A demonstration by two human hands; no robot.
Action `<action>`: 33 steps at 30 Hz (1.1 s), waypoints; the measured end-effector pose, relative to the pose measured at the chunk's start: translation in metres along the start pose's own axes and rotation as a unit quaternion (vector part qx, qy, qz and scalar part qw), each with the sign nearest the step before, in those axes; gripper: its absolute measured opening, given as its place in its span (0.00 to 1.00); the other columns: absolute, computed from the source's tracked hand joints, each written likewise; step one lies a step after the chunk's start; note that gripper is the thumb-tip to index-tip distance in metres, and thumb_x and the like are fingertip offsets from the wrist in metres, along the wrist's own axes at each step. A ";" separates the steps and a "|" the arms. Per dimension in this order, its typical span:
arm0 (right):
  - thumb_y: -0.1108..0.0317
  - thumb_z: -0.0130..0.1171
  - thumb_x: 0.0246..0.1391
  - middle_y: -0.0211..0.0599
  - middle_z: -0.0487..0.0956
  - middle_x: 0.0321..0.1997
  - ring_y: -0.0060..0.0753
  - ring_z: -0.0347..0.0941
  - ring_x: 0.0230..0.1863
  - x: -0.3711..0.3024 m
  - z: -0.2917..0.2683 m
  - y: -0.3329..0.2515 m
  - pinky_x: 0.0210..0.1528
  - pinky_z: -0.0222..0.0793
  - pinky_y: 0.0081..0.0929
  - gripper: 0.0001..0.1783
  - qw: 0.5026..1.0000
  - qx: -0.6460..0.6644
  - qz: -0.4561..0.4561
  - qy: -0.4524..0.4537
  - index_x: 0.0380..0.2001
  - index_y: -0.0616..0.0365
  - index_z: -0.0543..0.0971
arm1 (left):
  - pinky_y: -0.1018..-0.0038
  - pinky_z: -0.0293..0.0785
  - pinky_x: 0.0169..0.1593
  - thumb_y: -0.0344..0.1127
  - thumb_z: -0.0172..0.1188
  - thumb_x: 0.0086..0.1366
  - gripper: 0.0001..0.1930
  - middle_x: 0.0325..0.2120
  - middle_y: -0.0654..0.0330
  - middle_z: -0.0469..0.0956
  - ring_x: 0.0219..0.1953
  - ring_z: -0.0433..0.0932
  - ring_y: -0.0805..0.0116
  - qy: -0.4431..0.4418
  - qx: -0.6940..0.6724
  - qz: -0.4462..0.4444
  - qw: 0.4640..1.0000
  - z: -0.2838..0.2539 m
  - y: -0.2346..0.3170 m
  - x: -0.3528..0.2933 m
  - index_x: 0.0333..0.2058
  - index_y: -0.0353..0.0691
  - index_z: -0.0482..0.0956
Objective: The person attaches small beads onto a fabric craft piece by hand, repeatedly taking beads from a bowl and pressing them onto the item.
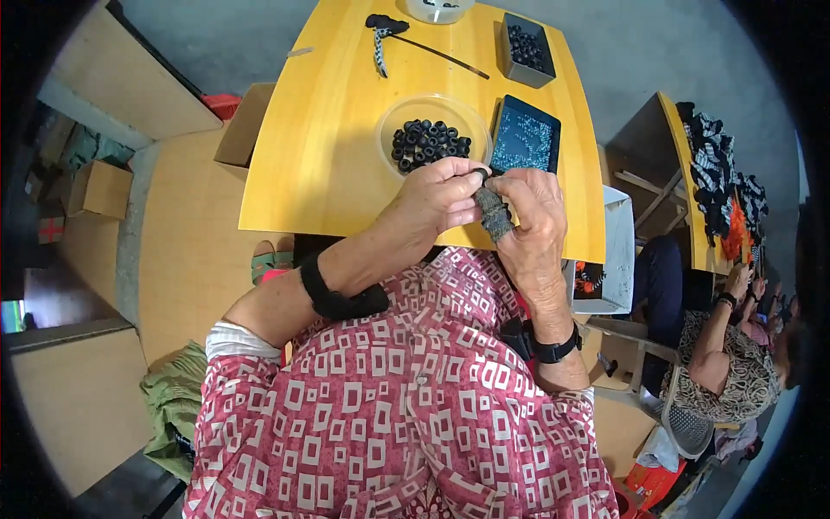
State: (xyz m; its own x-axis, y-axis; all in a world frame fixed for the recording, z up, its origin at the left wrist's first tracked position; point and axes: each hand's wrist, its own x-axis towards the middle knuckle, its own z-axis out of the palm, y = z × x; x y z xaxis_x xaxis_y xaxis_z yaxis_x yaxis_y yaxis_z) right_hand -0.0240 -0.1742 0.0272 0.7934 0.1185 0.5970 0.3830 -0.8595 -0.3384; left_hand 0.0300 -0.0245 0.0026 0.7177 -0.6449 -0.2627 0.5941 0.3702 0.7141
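Observation:
Both my hands meet just above the near edge of the yellow table (328, 156). My left hand (437, 195) pinches a small black ring (482, 174) between thumb and fingertips. My right hand (534, 216) closes in from the other side, its fingertips touching near the ring. Against its fingers sits a dark grey, rough-textured wrap or bundle (494, 214); whether it is worn on a finger or held, I cannot tell. Just beyond my hands stands a clear round bowl (386, 117) with several black ring-shaped beads (430, 143) in it.
Right of the bowl lies a dark tray (553, 130) of tiny pale-blue pieces. Farther back are a grey bin (529, 76) of black beads, a thin stick (441, 56) with black-and-white material, and a clear tub (439, 10). At right, a person (722, 381) works at another table.

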 end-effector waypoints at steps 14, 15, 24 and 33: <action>0.78 0.64 0.46 0.31 0.77 0.36 0.21 0.72 0.39 -0.005 -0.011 0.006 0.43 0.68 0.22 0.10 0.885 0.427 0.179 0.035 0.33 0.62 0.76 | 0.80 0.74 0.46 0.27 0.59 0.62 0.13 0.37 0.57 0.81 0.40 0.80 0.73 -0.012 0.170 0.152 0.974 0.001 0.017 -0.013 0.46 0.34 0.77; 0.77 0.64 0.46 0.30 0.77 0.36 0.20 0.72 0.39 -0.004 -0.011 0.005 0.43 0.68 0.21 0.10 0.861 0.474 0.181 0.040 0.34 0.63 0.76 | 0.80 0.74 0.46 0.27 0.59 0.62 0.13 0.37 0.57 0.81 0.40 0.80 0.73 -0.012 0.171 0.153 0.973 0.001 0.016 -0.014 0.46 0.34 0.77; 0.79 0.62 0.49 0.31 0.77 0.38 0.21 0.72 0.38 -0.011 -0.006 0.013 0.43 0.68 0.18 0.09 0.879 0.441 0.181 0.009 0.35 0.63 0.76 | 0.81 0.74 0.46 0.25 0.58 0.62 0.14 0.37 0.59 0.81 0.40 0.79 0.76 -0.012 0.211 0.189 0.959 0.007 0.018 -0.016 0.47 0.33 0.77; 0.79 0.63 0.49 0.32 0.77 0.38 0.21 0.72 0.40 -0.010 -0.006 0.008 0.44 0.68 0.18 0.09 0.875 0.451 0.171 0.041 0.36 0.64 0.77 | 0.81 0.76 0.45 0.26 0.59 0.61 0.12 0.36 0.59 0.81 0.39 0.80 0.74 -0.020 0.145 0.159 0.976 0.004 0.017 -0.018 0.45 0.34 0.78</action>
State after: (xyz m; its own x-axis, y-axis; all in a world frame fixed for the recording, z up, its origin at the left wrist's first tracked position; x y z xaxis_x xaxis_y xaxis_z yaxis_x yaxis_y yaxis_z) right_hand -0.0315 -0.1851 0.0233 0.9121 -0.1361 0.3868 0.3772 -0.0915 -0.9216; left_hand 0.0263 -0.0090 0.0220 0.8316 -0.5548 0.0239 0.2111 0.3557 0.9104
